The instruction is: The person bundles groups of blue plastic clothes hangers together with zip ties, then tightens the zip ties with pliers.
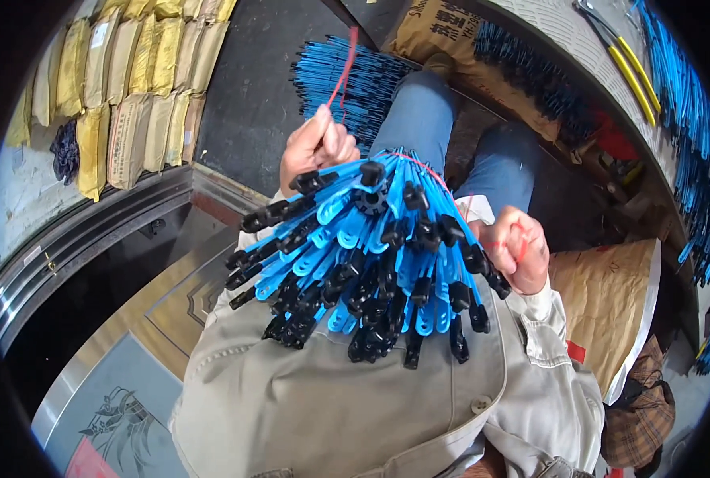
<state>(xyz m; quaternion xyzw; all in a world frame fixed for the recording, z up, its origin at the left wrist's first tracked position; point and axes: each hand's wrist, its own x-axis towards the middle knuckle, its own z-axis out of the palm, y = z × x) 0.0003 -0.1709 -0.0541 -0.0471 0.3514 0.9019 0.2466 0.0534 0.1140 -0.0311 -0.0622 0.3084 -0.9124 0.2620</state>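
Observation:
A thick bundle of blue plastic strips (347, 231) with black clip-like ends rests against my lap and belly, its black ends fanned out toward me. Around its far, narrower part runs a red plastic string (422, 166). My left hand (319, 147) is closed at the bundle's far left side, pinching one end of the string, which sticks up above the fingers. On the right, my right hand (518, 251) is curled shut with the string looped round its fingers, beside the bundle's right edge. The far ends of the strips are mostly hidden.
Beyond my left hand lies a heap of similar blue strips (339, 88). Wrapped yellow-brown packages (124, 60) are stacked at far left. On the right-hand bench are yellow-handled pliers (632, 76) and more blue strips (701, 151). A brown paper sack (606, 299) stands at right.

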